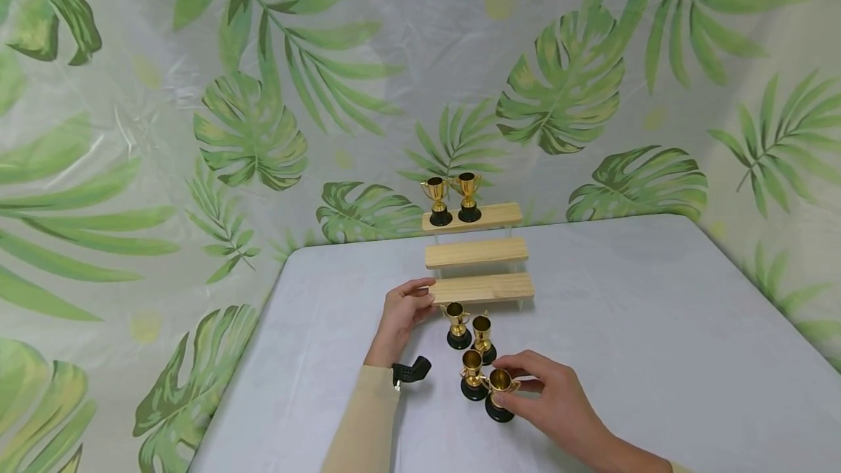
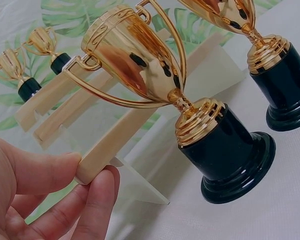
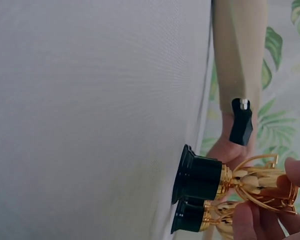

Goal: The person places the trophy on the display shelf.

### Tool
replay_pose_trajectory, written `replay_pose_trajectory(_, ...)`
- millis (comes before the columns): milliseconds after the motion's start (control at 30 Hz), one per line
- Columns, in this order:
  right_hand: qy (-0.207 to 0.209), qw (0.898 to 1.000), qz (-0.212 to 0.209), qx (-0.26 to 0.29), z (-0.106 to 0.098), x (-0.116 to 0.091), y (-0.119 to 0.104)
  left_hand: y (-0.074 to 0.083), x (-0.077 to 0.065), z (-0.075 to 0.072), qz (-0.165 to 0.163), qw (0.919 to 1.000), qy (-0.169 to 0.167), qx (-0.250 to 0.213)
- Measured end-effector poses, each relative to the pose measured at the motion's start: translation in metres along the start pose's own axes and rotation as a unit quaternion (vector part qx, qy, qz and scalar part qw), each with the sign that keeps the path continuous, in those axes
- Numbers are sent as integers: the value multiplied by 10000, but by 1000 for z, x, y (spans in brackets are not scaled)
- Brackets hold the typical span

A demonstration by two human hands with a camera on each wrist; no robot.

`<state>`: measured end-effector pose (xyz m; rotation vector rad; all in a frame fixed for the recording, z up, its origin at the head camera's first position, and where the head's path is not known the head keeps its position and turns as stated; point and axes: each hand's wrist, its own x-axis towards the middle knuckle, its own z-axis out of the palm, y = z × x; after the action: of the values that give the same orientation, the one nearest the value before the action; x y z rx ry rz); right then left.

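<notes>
My left hand (image 1: 406,312) pinches the left end of the lowest wooden plank on a three-step display stand (image 1: 482,287), thumb on top and fingers beneath in the left wrist view. My right hand (image 1: 555,400) grips the cup of a small gold trophy (image 1: 501,394) with a black base, nearest to me on the table. Three more such trophies stand close by: one trophy (image 1: 471,374) beside it, another trophy (image 1: 482,338) behind, and a trophy (image 2: 135,60) just before the stand's lowest step.
Two gold trophies, a left one (image 1: 436,201) and a right one (image 1: 469,196), stand side by side on the top step. The white-covered table (image 1: 631,298) ends against a leaf-patterned backdrop (image 1: 407,57). A black wrist camera (image 1: 412,370) juts from the left wrist.
</notes>
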<state>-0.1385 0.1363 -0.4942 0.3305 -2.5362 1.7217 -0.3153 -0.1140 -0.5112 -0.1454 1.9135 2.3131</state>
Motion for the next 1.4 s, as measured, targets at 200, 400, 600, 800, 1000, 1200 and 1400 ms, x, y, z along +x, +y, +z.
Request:
replay_pose_trajectory(200,0,9999,4,111,-1,0,0,-1,1,0,1,10000,11,0)
replay_pose_trajectory(400,14,10000,-12,92,-1,0,-3,-2,1,1,0,10000,16,34)
replay_pose_trajectory(600,78,9999,35,150,-2,0,-4,-1,0,1,5,10000,28,-8)
replay_pose_trajectory(800,134,9998,36,130,-4,0,-1,1,-1,1,-14,10000,69,30)
replay_pose_trajectory(1000,192,9998,-18,101,-8,1,-2,1,-1,1,-44,10000,71,-5)
replay_pose_trajectory(1200,249,9996,-23,114,-11,2,-3,0,-1,1,-6,10000,61,-32)
replay_pose_trajectory(1400,282,9991,-60,321,-15,2,-1,0,0,2,-2,10000,71,-11)
